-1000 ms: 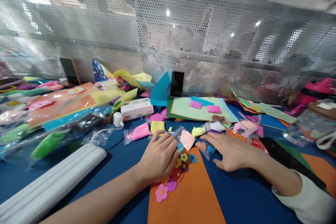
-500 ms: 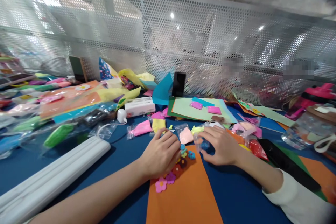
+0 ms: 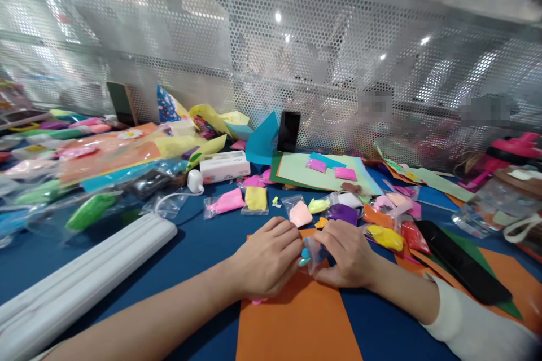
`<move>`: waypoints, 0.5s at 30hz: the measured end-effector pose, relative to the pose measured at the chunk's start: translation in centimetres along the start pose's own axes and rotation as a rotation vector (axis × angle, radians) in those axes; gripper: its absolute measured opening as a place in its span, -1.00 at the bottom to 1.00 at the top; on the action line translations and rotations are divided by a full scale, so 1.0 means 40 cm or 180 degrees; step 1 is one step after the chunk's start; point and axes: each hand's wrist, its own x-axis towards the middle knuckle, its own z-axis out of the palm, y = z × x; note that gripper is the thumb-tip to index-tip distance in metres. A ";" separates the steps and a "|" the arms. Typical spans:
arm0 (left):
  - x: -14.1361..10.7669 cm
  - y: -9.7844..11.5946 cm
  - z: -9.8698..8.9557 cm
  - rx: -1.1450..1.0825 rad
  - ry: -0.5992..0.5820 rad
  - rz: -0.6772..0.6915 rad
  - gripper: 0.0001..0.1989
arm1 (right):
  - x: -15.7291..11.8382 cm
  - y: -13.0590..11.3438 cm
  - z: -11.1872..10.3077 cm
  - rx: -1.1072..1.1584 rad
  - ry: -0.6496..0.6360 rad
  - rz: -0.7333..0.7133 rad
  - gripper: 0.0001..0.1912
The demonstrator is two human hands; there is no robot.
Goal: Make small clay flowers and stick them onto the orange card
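Note:
My left hand is above the orange sheet, fingers curled together around a small lump of blue clay that shows at the fingertips. Facing it, my right hand pinches a small clear plastic bag. The bag's near side meets the blue clay between the two hands. Under my left hand, the edge of a pink clay flower peeks out on the sheet. My left hand covers the other flowers.
Bagged clay in several colours lies beyond my hands, including a yellow packet and a purple one. A white power strip runs along the left. To the right lies a black case. A phone leans against the perforated screen.
My right hand has lowered and moved in with the bag, now closed on it. My left hand has shifted right, bringing the blue clay to the bag and covering most flowers.

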 end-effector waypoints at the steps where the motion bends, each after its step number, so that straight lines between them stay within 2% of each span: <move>1: 0.002 0.001 -0.003 0.0006 0.0027 0.0006 -0.74 | -0.001 -0.001 0.001 0.0016 0.0061 0.0018 -0.70; 3: 0.005 0.005 -0.010 0.0031 0.0087 0.0046 -0.73 | -0.001 -0.004 0.004 0.0108 0.0090 0.0072 -0.63; 6: 0.007 0.008 -0.014 0.0070 0.0190 0.0089 -0.74 | 0.000 -0.006 0.005 0.0166 0.0050 0.0071 -0.64; 12: 0.003 0.006 -0.008 -0.0118 0.0228 -0.0020 -0.81 | 0.005 -0.007 -0.007 0.0140 0.0041 -0.0265 -0.51; 15: 0.003 0.010 -0.007 -0.0141 0.0232 -0.0050 -0.83 | 0.002 -0.008 -0.008 0.0210 0.0060 -0.0229 -0.59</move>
